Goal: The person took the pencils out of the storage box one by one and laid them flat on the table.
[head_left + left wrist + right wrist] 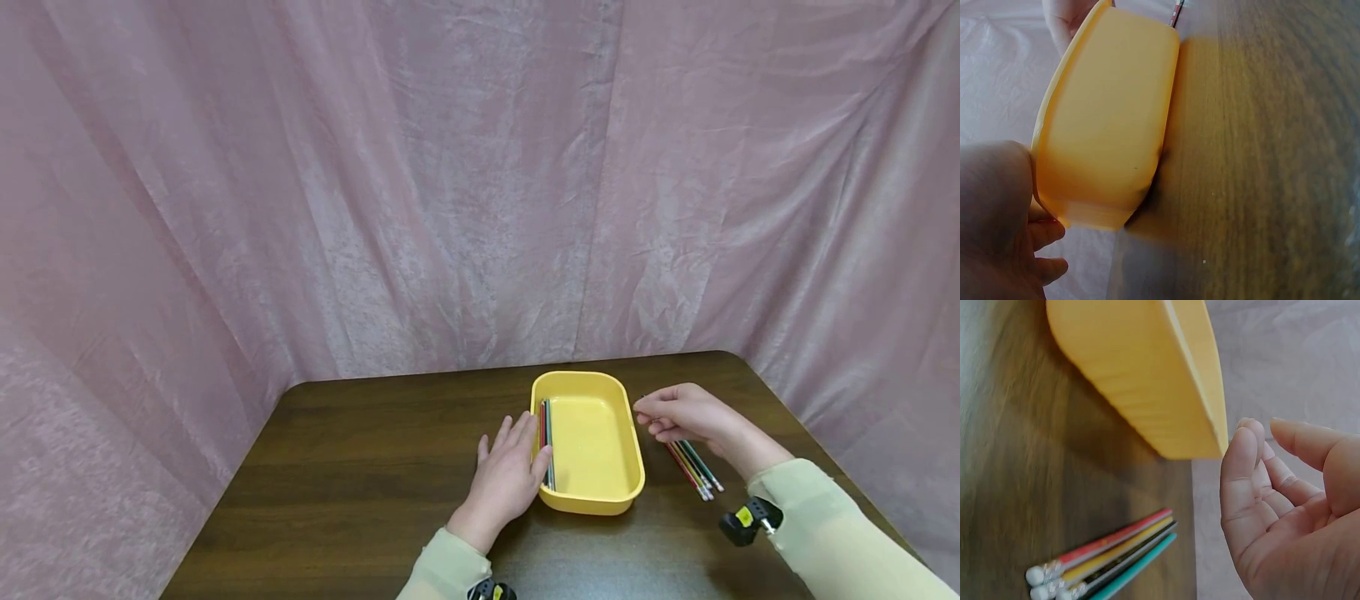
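Here, yellow tray (596, 454) between two relaxed hands (506, 477) (686, 414), pencils (693, 469) near the right.

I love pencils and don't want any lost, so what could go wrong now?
The left hand is at the rim of the yellow tray, so a hard press might tip or slide it. The loose pencils lie on the bare table, close to the right hand, so a bump could scatter them.

Gap between tray (592, 504) and pencils (693, 471)
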### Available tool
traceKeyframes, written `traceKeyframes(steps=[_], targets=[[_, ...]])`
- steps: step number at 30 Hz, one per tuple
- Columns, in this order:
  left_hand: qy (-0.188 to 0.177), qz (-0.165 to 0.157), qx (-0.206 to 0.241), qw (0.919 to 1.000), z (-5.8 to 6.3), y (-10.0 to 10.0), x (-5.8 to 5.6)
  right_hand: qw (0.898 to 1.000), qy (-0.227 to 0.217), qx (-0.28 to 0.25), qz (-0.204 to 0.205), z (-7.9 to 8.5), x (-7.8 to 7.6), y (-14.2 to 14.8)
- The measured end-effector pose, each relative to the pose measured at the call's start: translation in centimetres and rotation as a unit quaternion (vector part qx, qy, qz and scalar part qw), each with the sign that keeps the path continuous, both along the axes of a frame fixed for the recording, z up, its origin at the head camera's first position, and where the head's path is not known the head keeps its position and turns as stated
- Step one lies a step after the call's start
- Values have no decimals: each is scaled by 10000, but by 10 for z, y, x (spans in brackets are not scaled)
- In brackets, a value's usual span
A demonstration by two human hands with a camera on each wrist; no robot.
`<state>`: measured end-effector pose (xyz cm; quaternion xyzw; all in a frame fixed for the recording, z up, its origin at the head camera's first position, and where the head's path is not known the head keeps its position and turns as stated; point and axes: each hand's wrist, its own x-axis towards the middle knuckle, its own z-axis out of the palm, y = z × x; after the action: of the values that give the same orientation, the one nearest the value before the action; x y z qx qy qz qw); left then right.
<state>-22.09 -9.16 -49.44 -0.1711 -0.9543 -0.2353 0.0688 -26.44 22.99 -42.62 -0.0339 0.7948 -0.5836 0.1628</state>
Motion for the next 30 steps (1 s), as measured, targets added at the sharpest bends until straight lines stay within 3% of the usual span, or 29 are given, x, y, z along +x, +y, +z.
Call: traceKeyframes(steps=[15, 24, 30], targets=[[30, 1, 6, 10000, -1, 0, 1, 10000, -11, -89, 30, 8, -1, -41], [-74, 17, 8, 10000, -2, 1, -1, 10000, 28, 42, 10, 1, -2, -64], [42, 3, 27, 10000, -2, 1, 1, 9998, 35, -123, 119, -5, -1, -74]])
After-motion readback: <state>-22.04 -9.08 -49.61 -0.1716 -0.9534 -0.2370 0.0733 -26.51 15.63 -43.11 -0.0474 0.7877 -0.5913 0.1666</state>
